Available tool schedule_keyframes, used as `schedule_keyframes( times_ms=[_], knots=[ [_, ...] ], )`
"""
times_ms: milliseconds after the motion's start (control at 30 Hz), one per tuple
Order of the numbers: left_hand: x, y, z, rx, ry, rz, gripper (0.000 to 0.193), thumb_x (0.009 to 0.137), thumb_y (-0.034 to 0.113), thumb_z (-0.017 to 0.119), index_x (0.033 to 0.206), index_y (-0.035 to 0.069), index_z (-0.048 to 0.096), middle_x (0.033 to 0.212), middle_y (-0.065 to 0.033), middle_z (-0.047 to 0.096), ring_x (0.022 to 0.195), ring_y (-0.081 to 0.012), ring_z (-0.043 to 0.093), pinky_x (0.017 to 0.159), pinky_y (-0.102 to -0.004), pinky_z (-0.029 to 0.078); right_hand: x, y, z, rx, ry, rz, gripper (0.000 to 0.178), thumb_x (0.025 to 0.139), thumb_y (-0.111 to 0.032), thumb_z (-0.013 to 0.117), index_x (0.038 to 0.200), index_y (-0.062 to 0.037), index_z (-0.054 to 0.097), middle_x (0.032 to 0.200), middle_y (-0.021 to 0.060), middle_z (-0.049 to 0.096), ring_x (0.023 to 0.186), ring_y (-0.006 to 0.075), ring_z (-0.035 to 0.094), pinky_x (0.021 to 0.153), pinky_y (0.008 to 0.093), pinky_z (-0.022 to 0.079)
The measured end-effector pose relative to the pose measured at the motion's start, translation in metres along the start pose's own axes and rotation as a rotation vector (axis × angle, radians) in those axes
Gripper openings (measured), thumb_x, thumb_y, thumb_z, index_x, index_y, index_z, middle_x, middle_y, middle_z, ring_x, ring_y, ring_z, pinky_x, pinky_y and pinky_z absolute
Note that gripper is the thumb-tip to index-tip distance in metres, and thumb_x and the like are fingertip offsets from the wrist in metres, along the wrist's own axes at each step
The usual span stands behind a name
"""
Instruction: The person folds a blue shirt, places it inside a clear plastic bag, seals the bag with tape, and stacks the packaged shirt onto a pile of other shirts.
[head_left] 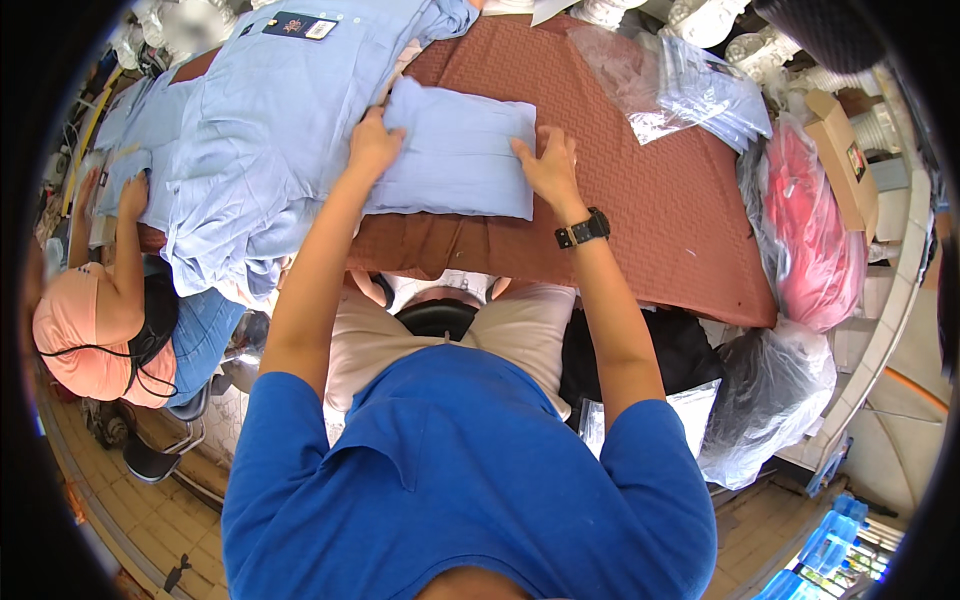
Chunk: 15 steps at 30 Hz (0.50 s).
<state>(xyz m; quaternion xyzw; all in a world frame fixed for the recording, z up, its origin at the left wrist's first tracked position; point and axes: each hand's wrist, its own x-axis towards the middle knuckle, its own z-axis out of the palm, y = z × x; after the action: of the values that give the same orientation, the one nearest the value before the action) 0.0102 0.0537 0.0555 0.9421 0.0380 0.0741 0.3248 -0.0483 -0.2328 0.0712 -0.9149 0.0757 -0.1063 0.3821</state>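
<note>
A light blue shirt [452, 150], folded into a flat rectangle, lies on the brown textured table cover in front of me. My left hand [374, 145] holds its left edge, with the thumb over the cloth and the other fingers partly hidden at the side. At the opposite edge is my right hand [552, 168], fingers apart, its thumb touching the shirt's border. A black watch [582, 229] is on my right wrist. Spread-out light blue shirts [265, 110] are heaped just left of my left hand, and a dark hang tag [300, 25] lies on one.
The brown-covered table [650, 210] extends right, where bagged blue shirts [705, 95] lie in clear plastic. A red bundle in plastic [810, 220] and a cardboard box [840, 165] stand beyond its right edge. At left, a seated co-worker [100, 310] handles blue cloth. White mannequin-like forms line the back.
</note>
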Motion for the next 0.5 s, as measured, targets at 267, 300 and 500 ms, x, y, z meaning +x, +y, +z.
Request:
schedule_keyframes(
  times_ms=[267, 300, 500],
  knots=[
    [-0.012, -0.001, 0.027, 0.236, 0.155, 0.029, 0.048, 0.087, 0.026, 0.075, 0.113, -0.010, 0.058, 0.106, -0.0303, 0.068, 0.105, -0.0469, 0.065, 0.092, -0.0493, 0.052, 0.015, 0.017, -0.004, 0.134, -0.259, 0.281, 0.084, 0.083, -0.052, 0.077, 0.130, 0.0137, 0.053, 0.126, 0.0302, 0.061, 0.115, 0.0345, 0.064, 0.096, 0.0400, 0.051],
    [-0.006, -0.002, 0.022, 0.200, 0.092, -0.001, 0.051, 0.086, 0.028, 0.076, 0.113, -0.011, 0.058, 0.106, -0.0301, 0.069, 0.104, -0.0465, 0.066, 0.092, -0.0489, 0.052, 0.017, 0.017, -0.002, 0.130, -0.266, 0.294, 0.084, 0.083, -0.053, 0.077, 0.129, 0.0142, 0.055, 0.124, 0.0283, 0.063, 0.112, 0.0317, 0.065, 0.093, 0.0378, 0.052],
    [0.011, 0.004, -0.010, 0.027, -0.403, -0.226, 0.067, 0.082, 0.039, 0.080, 0.120, -0.012, 0.057, 0.111, -0.0325, 0.067, 0.106, -0.0456, 0.066, 0.092, -0.0476, 0.052, 0.006, 0.018, -0.008, 0.158, -0.169, 0.301, 0.087, 0.084, -0.051, 0.075, 0.133, 0.0157, 0.048, 0.126, 0.0360, 0.060, 0.118, 0.0412, 0.063, 0.100, 0.0459, 0.051]
  ],
)
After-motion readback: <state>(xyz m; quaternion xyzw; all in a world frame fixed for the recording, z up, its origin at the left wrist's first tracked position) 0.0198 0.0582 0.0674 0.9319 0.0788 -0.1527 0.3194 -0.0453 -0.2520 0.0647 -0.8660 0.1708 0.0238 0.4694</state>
